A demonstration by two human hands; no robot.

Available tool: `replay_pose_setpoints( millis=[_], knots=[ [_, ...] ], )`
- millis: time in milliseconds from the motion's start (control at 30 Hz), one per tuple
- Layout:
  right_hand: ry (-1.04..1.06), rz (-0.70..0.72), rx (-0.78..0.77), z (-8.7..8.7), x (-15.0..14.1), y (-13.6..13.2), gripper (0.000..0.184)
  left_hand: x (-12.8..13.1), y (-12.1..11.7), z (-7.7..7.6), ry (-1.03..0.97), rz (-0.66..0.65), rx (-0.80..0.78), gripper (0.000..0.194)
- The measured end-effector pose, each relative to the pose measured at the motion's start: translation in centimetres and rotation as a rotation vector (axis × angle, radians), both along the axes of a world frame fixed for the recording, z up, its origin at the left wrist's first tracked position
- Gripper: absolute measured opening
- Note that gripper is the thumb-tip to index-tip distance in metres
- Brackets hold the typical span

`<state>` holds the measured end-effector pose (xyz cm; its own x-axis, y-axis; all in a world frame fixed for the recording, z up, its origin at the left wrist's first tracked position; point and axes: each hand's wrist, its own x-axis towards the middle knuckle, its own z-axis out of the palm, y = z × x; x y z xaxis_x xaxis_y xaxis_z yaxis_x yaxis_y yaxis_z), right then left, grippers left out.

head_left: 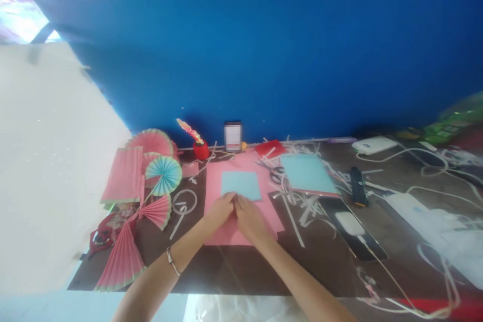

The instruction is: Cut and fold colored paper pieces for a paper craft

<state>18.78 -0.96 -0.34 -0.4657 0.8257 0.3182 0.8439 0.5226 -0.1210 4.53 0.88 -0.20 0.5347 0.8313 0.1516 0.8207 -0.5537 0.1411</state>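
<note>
A square of light blue paper (pixel 241 185) lies on larger pink sheets (pixel 222 231) in the middle of the table. My left hand (pixel 223 207) and my right hand (pixel 247 215) meet at its near edge. The fingers of both hands are closed and pressed together on that edge, fingertips almost touching. Exactly how the edge is pinched is hidden under the fingers.
Folded pink paper fans (pixel 121 261) and a blue pleated rosette (pixel 164 175) stand at left, near a tape ring (pixel 184 202). Scissors (pixel 277 175), a light blue stack (pixel 307 173), paper strips (pixel 296 221) and a cabled phone (pixel 368 246) are at right. Behind rises a blue panel (pixel 264 50).
</note>
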Motion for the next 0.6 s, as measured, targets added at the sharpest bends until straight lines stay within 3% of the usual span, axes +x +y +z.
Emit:
replay_pose_setpoints(
  millis=[133,333,600],
  knots=[
    [0.052,-0.032,-0.057,-0.7,-0.2,-1.0,0.047,-1.1,-0.6,0.0,0.015,-0.076,0.009,0.047],
    [0.035,-0.079,-0.074,-0.2,2.6,-1.1,0.044,-2.6,-0.5,1.0,-0.007,-0.157,-0.029,0.049],
    [0.035,-0.117,0.033,-0.7,5.9,-1.5,0.040,-2.8,-0.2,1.5,-0.126,-0.061,-0.069,0.041]
  ],
)
